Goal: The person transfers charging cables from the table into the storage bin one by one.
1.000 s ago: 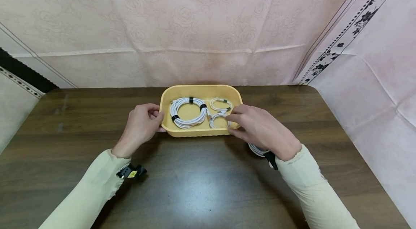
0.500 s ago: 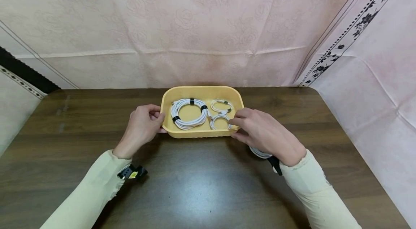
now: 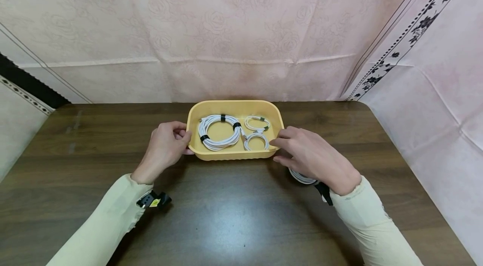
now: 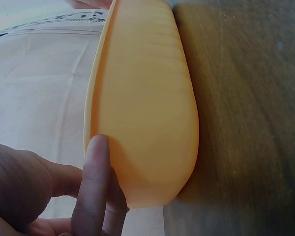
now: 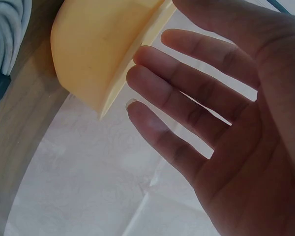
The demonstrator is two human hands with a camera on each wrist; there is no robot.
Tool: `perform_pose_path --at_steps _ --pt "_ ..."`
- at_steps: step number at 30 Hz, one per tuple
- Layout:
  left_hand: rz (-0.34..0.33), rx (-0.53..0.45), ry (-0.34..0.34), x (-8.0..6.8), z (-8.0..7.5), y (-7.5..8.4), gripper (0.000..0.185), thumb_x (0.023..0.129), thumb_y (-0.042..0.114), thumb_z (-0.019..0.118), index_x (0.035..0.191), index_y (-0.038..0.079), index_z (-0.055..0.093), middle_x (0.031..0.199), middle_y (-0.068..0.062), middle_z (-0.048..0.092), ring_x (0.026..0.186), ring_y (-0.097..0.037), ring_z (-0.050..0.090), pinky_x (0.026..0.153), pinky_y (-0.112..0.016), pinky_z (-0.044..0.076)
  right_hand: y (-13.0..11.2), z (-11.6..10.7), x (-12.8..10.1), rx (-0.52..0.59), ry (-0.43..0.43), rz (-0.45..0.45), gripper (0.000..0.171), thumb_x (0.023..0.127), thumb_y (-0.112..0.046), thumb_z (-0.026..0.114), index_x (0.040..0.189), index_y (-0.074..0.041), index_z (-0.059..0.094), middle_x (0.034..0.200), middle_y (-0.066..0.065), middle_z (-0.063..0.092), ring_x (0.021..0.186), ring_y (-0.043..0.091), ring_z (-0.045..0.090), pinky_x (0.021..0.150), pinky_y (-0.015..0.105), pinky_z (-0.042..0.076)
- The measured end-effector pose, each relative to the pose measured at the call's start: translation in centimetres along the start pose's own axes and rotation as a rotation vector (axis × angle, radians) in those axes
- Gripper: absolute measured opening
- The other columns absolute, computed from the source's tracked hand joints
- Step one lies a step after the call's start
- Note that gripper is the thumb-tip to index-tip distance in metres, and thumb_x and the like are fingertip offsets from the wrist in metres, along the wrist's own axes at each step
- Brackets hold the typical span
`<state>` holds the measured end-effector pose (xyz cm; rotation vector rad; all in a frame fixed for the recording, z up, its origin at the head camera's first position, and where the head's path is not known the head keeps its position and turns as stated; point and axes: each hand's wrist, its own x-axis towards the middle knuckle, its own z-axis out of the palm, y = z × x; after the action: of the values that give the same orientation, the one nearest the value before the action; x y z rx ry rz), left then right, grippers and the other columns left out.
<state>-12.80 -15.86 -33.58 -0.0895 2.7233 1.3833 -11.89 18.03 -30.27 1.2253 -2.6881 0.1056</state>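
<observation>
a dark wooden surface (image 3: 234,215) fills the lower frame, pink rose-patterned cloth (image 3: 234,27) behind. the yellow tray (image 3: 234,106) sits at centre, holding coiled white cables (image 3: 219,131). the left hand (image 3: 164,148) curls on its left rim; the right hand (image 3: 313,155) is relaxed, fingers (image 5: 187,83) straight beside the right rim. only the right wrist view shows this gap.

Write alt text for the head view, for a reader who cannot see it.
A person's left hand grips the left end of a yellow oval plastic tray on a dark wooden table, while the right hand, fingers straight, is at its right end. The tray holds one large coil of white cable and two small ones.
</observation>
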Motion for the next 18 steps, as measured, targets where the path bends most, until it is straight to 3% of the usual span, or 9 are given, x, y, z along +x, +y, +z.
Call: perform_pose_path --at_steps 18 --pt "-0.008 -0.004 -0.006 0.00 -0.03 0.04 0.036 0.102 0.013 0.057 0.131 -0.008 0.060 0.102 -0.019 0.065 0.065 -0.009 0.070 0.065 -0.029 0.065 0.28 -0.29 -1.06 0.013 0.018 0.001 0.026 0.085 -0.024 0.084 0.107 -0.013 0.075 0.102 -0.003 0.069 0.090 0.012 0.066 0.075 0.031 0.059"
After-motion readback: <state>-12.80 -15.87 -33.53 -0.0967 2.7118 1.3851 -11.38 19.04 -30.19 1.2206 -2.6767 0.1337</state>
